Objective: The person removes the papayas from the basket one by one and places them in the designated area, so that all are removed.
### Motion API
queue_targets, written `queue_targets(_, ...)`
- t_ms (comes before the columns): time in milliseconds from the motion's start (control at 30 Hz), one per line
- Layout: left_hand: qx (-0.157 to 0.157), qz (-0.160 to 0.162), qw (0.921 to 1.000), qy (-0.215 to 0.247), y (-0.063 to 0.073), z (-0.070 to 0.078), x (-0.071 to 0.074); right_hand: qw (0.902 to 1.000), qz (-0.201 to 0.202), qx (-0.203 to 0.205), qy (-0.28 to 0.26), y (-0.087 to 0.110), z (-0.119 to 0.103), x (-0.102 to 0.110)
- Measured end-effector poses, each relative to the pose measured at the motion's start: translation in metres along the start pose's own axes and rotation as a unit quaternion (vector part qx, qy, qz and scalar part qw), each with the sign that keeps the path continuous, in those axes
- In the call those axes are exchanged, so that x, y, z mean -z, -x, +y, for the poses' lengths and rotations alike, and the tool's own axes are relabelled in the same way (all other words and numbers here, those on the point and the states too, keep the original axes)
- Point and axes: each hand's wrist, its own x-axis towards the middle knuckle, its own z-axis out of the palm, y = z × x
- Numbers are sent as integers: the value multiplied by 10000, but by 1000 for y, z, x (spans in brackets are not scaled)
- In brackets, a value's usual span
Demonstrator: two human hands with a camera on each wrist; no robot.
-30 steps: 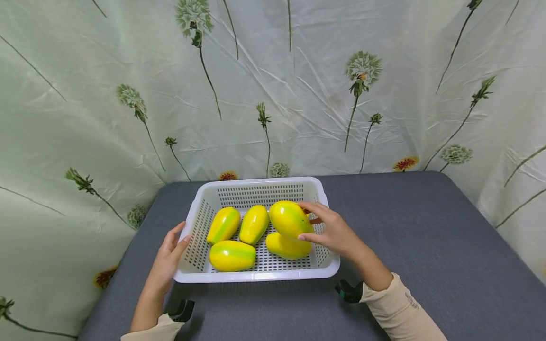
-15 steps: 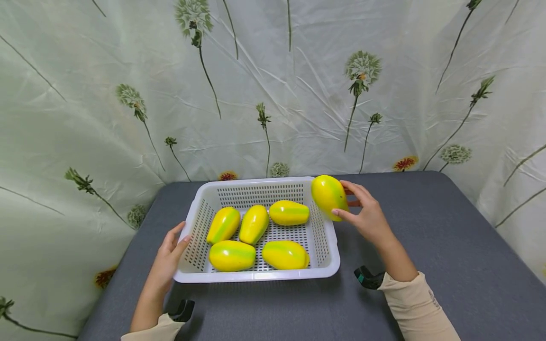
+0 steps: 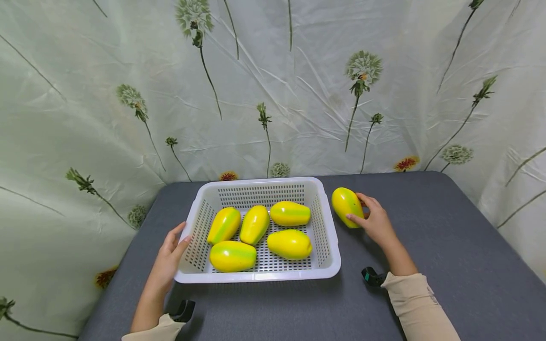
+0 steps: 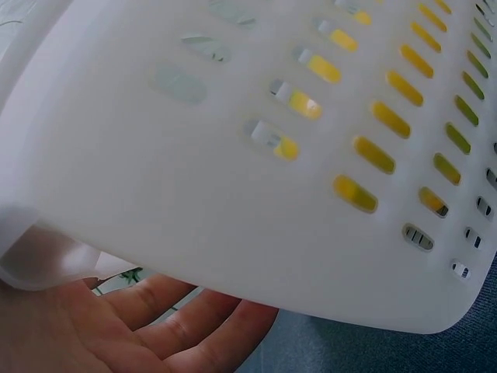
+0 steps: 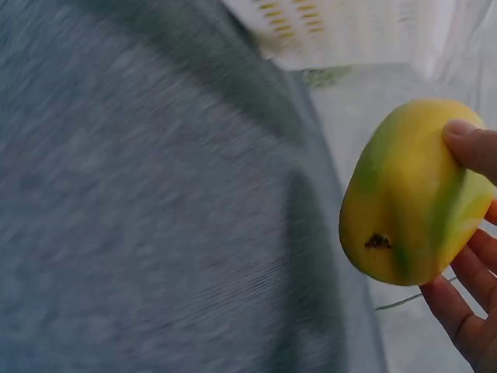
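Observation:
My left hand holds the left rim of a white plastic basket, thumb over the rim and fingers outside. In the left wrist view its fingers show below the perforated basket wall. Several yellow-green papayas lie apart or side by side on the basket floor. Right of the basket, my right hand grips another papaya between thumb and fingers. In the right wrist view this papaya shows a dark stem scar. Whether it touches the table cannot be told.
A dark grey cloth-covered table extends to the right of the basket and in front of it. Behind it hangs a pale curtain printed with dandelions. A black strap device sits at each wrist.
My right hand has lifted a papaya out of the basket, carried it right over the rim and lowered it beside the basket. A papaya left inside rolled slightly. My left hand stays put.

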Motion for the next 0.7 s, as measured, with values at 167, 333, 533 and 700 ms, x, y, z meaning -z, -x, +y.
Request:
queue_targets(167, -33, 14, 10000, -9, 0, 0, 0, 9997, -146, -150, 143, 2, 11, -5)
queue_targets(333, -40, -20, 10000, 4, 1, 1, 0, 9987, -315, -299, 257, 0, 12, -5)
queue_targets(533, -30, -36, 10000, 48, 1, 0, 0, 9972, -457, -469, 370, -1, 10, -7)
queue_targets(700, -92, -48, 9999, 87, 0, 0, 0, 9971, -413, -523, 371, 0, 11, -9)
